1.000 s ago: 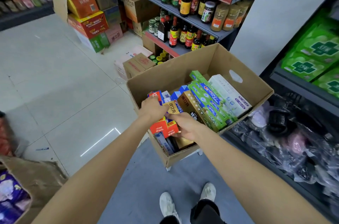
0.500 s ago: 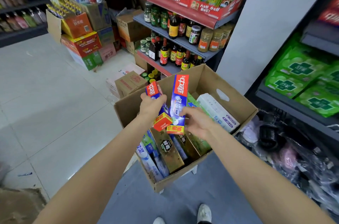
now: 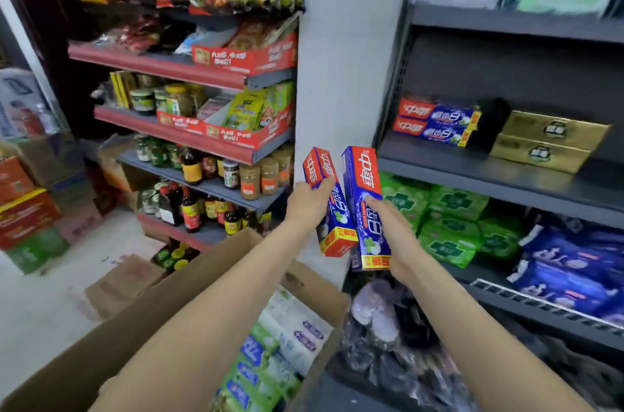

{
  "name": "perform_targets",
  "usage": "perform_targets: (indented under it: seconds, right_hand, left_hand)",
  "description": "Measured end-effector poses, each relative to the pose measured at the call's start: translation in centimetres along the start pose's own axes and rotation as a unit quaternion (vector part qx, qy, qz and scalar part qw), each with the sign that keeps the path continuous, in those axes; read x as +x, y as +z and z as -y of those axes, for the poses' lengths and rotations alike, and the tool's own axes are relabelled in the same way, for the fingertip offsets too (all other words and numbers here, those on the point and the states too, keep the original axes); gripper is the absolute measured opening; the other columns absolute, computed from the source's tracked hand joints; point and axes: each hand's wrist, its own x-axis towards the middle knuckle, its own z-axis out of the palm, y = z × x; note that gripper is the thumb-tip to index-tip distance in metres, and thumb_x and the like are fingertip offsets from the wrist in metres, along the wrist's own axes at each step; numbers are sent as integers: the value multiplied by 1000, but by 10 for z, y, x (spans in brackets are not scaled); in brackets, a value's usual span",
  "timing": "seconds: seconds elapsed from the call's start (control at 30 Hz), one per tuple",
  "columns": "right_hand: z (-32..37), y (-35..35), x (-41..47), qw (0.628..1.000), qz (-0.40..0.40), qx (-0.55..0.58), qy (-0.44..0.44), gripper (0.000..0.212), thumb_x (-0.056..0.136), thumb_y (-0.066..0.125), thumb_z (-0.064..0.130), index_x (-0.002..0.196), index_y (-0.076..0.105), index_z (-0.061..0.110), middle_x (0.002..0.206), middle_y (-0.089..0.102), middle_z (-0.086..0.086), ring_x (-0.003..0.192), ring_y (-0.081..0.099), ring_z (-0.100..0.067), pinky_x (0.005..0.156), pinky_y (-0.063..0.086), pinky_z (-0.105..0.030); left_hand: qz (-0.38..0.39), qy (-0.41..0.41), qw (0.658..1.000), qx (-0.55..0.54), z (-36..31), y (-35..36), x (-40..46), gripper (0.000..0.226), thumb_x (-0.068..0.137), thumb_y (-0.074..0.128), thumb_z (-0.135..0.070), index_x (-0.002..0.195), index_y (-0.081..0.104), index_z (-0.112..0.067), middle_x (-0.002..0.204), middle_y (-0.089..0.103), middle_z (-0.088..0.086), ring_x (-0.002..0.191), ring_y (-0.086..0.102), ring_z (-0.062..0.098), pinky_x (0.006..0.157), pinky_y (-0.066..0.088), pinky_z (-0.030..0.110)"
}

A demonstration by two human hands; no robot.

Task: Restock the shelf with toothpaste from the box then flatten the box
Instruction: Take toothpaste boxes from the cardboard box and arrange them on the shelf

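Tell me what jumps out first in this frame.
Two red-and-blue toothpaste boxes held upright mid-frame: one in the left hand, one in the right hand. Behind them, the dark shelf on the right already holds two matching boxes, stacked, beside gold boxes. Below the forearms, the open cardboard box still holds more cartons.

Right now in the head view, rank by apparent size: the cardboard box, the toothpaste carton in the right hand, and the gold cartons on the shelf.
1. cardboard box, largest by far, though nearest the camera.
2. toothpaste carton in the right hand.
3. Each of the gold cartons; they sit farther back, so this last ranking is unsure.
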Motion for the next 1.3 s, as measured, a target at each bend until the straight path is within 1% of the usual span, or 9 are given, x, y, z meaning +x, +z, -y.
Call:
perform_targets:
  seconds: [0.2, 0.3, 0.47, 0.53, 0.63, 0.77, 0.93, 1.13, 1.3]
  right_hand:
    - [87, -110, 68, 978, -90, -112, -150, 23, 91, 59, 31, 105, 52, 15, 97, 67, -3, 65, 67, -5, 50, 48, -14]
    - [125, -157, 102, 953, -117, -190, -207, 25, 89, 61, 34, 107, 54, 18, 110, 65, -7, 81, 65, -14, 66, 50, -25]
    - [164, -209, 148, 901, -160, -301, -270, 39, 87, 63, 38, 117, 53, 15, 103, 66, -3, 76, 61, -12, 58, 41, -24]
    - [171, -221, 165, 900, -171, -297, -272, 42, 86, 63, 39, 120, 53, 17, 105, 66, -2, 81, 64, -14, 63, 45, -27]
    - [177, -233, 189, 907, -180, -274, -263, 44, 85, 65, 37, 122, 53, 17, 108, 68, -7, 88, 67, -21, 75, 52, -34]
    - [180, -243, 206, 915, -183, -252, -256, 38, 88, 62, 33, 120, 53, 15, 106, 66, -3, 82, 65, -18, 67, 48, -27]
    - [188, -244, 224, 919, -178, -247, -252, 36, 88, 62, 31, 120, 53, 17, 109, 63, -2, 90, 64, -21, 74, 48, -29]
    - [194, -224, 240, 908, -151, -291, -262, 44, 85, 64, 38, 123, 51, 19, 115, 61, 0, 93, 64, -18, 80, 53, -33]
    - [202, -212, 249, 836, -127, -453, -281, 51, 84, 66, 39, 131, 50, 25, 124, 57, 1, 105, 58, -17, 85, 50, -32]
  left_hand:
    - [21, -18, 996, -84, -74, 119, 65, 25, 84, 68, -29, 80, 52, -9, 97, 66, 15, 83, 66, 28, 73, 58, 44]
    - [35, -40, 990, -128, -99, 168, 94, 28, 84, 68, -22, 102, 56, -4, 93, 61, 12, 78, 61, 23, 61, 55, 39]
    - [-6, -62, 991, -117, -108, 230, 159, 55, 79, 73, -37, 116, 54, -2, 111, 64, 14, 94, 65, 31, 57, 53, 36]
    - [7, -69, 992, -103, -110, 246, 181, 46, 83, 69, -35, 113, 57, -2, 107, 65, 13, 95, 66, 30, 72, 56, 36]
    - [24, -99, 986, -129, -116, 265, 202, 33, 89, 64, -20, 115, 55, -2, 107, 64, 14, 89, 64, 25, 61, 53, 33]
    - [7, -105, 984, -146, -120, 286, 224, 69, 87, 65, -16, 142, 27, 2, 135, 50, 9, 97, 62, 25, 68, 57, 33]
    - [-22, -125, 977, -172, -115, 296, 227, 127, 76, 78, -21, 143, -29, -9, 126, 59, 15, 95, 68, 34, 83, 56, 45]
    - [31, -160, 982, -97, -117, 279, 239, 68, 86, 68, -31, 126, 18, -7, 111, 64, 21, 64, 68, 32, 65, 60, 43]
    - [52, -97, 994, -1, -110, 265, 248, 33, 94, 57, -22, 119, 51, -2, 113, 65, 20, 85, 69, 33, 59, 60, 38]
